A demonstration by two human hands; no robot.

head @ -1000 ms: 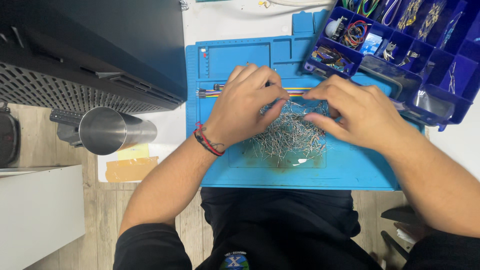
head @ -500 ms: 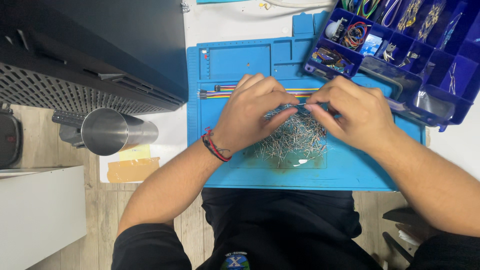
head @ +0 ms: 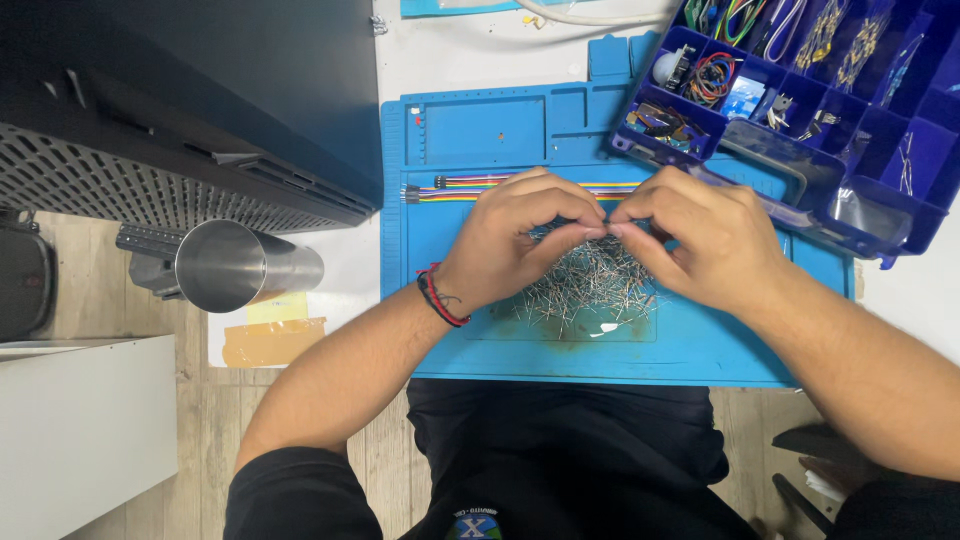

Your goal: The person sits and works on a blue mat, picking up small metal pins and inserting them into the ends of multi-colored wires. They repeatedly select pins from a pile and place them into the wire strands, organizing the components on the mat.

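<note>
A heap of thin metal pins (head: pixel 590 290) lies on a blue work mat (head: pixel 480 130). Both hands hover over the heap with their fingertips meeting above it. My left hand (head: pixel 515 240), with a red and black band on the wrist, pinches something small between thumb and forefinger. My right hand (head: pixel 695 235) pinches at the same spot from the other side. The pinched thing is too small to make out; it looks like one of the pins. A rainbow ribbon cable (head: pixel 465 188) runs across the mat just beyond the fingers.
A dark blue compartment box (head: pixel 880 150) with small parts and wires stands at the upper right, overlapping the mat. A black perforated case (head: pixel 150 150) fills the upper left. A steel cylinder (head: pixel 235 265) lies left of the mat, by yellow and tan notes (head: pixel 275 325).
Both hands have drawn their fingertips together above the pin heap. The view has shifted a little, so the ribbon cable shows more.
</note>
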